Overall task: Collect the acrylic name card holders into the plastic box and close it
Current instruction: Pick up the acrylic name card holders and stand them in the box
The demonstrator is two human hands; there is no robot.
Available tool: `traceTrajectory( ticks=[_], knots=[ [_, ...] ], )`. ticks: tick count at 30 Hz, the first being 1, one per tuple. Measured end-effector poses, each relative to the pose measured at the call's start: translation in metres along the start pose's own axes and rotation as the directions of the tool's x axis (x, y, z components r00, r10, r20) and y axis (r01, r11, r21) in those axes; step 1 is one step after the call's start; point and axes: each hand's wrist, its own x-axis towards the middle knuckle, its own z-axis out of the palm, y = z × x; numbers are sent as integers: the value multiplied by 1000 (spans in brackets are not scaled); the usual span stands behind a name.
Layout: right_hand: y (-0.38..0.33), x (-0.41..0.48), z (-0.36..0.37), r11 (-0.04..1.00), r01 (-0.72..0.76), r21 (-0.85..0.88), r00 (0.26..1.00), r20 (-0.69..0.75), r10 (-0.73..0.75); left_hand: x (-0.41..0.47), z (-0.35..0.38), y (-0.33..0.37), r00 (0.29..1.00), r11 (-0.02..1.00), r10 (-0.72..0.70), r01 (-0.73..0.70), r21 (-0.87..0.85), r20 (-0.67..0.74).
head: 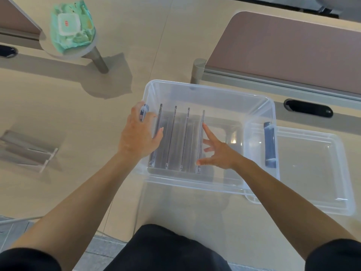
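Note:
A clear plastic box stands open on the beige table. Several acrylic name card holders stand in a row in its left half. My left hand rests over the box's left rim by the blue latch, fingers touching the leftmost holder. My right hand is inside the box with fingers spread, fingertips against the rightmost holder. One more acrylic holder lies on the table far left. The clear lid lies flat to the right of the box.
A round stand carries a green wet-wipes pack at the back left. A brown desk divider runs behind the box, with a black cable port below it. The table's near edge is by my body.

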Motion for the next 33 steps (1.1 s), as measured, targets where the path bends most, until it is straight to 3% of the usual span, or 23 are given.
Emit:
traceTrajectory(
  ticks=[24,33],
  knots=[
    [-1,7,5,993,25,-118,1000,-3,-25,1,-4,4,999,999,-39,39,8,18],
    [4,10,5,996,37,-84,999,-28,-40,0,-5,7,999,999,-43,43,24,11]
  ],
)
